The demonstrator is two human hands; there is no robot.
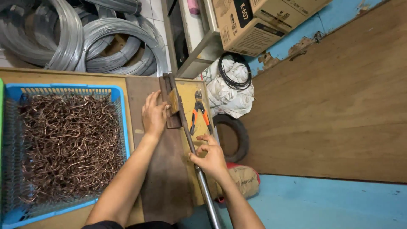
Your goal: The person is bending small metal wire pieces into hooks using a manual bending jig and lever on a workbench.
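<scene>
Two bare hands at a wooden worktop, seen from above; left hand lies flat, fingers stretched and together, pressing on a small metal bending block fixed to a dark board; nothing closed inside that grip, only touching; whether a wire piece sits under the fingers cannot be told.

Right hand rests on a long steel lever bar; thumb and fingers loosely curled, partly open, fingertips on the bar rather than wrapped around it.

Key relation: bar's long axis runs from the block, at the far end, toward the body and slightly right; block lies just beside the left hand, on its right; right hand sits partway down the bar, well nearer the body; left hand is the nearer one to the block.

Surroundings: orange-handled pliers lying just right of the bar, untouched; blue basket at the left, full of bent copper-coloured hooks; grey wire coils beyond the worktop; cardboard boxes farther off, to the right; small tyre on the floor.
</scene>
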